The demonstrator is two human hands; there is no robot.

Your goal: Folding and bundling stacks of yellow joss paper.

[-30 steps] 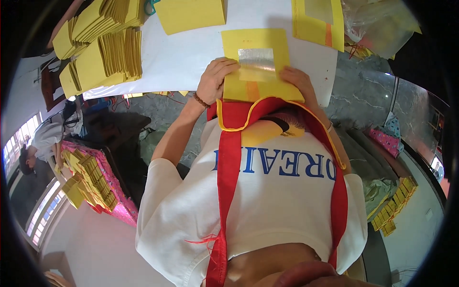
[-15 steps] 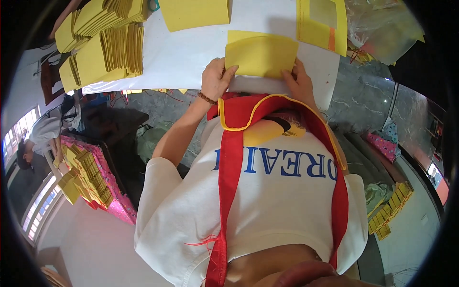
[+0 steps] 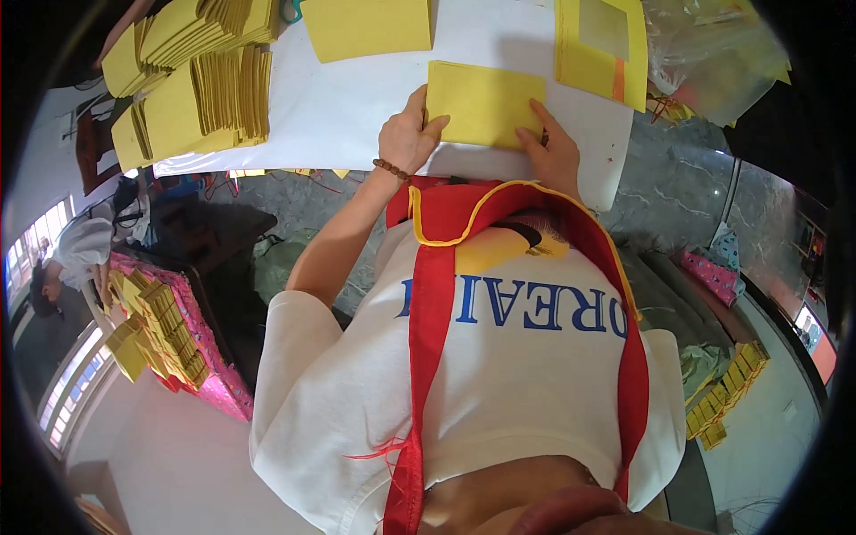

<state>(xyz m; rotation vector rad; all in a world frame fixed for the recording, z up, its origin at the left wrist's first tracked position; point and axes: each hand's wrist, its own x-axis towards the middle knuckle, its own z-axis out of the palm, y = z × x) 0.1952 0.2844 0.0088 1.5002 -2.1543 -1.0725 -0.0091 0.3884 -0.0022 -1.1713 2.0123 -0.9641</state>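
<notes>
A stack of yellow paper sheets (image 3: 486,102) lies at the near edge of the white table, right in front of me. My left hand (image 3: 412,135) grips its left edge, thumb over the near corner and fingers along the side. At the right edge, my right hand (image 3: 555,150) holds the sheets with its thumb on top and index finger along the side; the other fingers are partly hidden. The far edge shows several thin layers. Farther off lies another flat yellow piece (image 3: 370,28).
Bundles of folded yellow paper (image 3: 230,94) crowd the left of the white table (image 3: 357,111). At the right are a yellow sheet with a pale window (image 3: 603,49) and a clear plastic bag (image 3: 709,53). Another person (image 3: 85,245) bends over a pink-covered surface (image 3: 230,392) with yellow bundles.
The yellow sheets, bowed and tilted before, now lie flatter and straighter. My left fingers have stretched along the side, and my right index finger has come up onto the right edge.
</notes>
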